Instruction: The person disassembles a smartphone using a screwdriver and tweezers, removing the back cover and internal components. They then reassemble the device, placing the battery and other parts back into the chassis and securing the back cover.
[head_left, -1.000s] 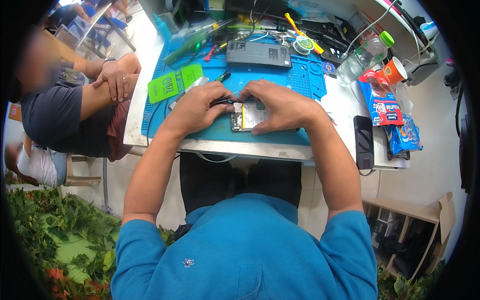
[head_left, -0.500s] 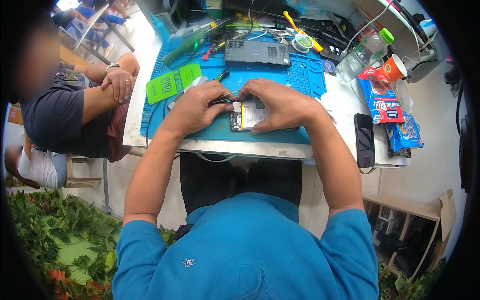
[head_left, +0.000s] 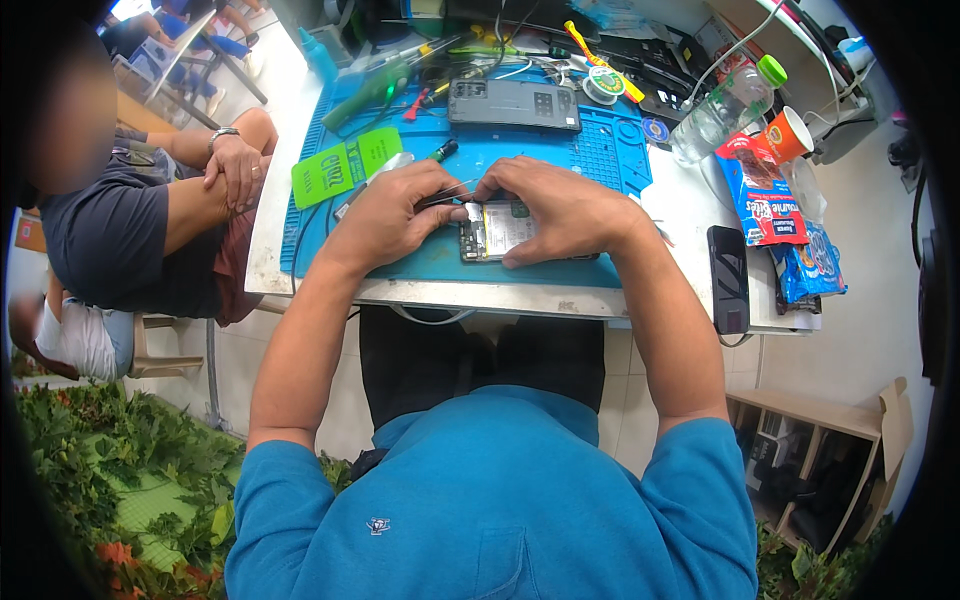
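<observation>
- The right hand (head_left: 560, 205) lay curled over an opened phone (head_left: 497, 230), fingers pressing its far and right edges, pinning it to the blue mat (head_left: 440, 262).
- The left hand (head_left: 390, 212) pinched thin tweezers (head_left: 452, 197) narrowly between thumb and fingers; the tips pointed right, toward the phone's upper left corner, just beside the right hand's fingertips.
- The phone sat directly under the two grips, its long axis running left to right across the mat, near the table's front edge. Both hands met over it; the right covered more of it, the left worked only at its left end.
- Left of the left hand lay a green card (head_left: 343, 168); just beyond it, a screwdriver (head_left: 438, 153).
- Farther out from the grips lay a second phone (head_left: 514, 104), also lengthwise left to right.
- Right of the right hand, well apart, sat a black phone (head_left: 729, 278), snack bags (head_left: 765, 195) and a bottle (head_left: 722, 103).
- Another person's hand (head_left: 233, 165) rested on a knee far to the left.
</observation>
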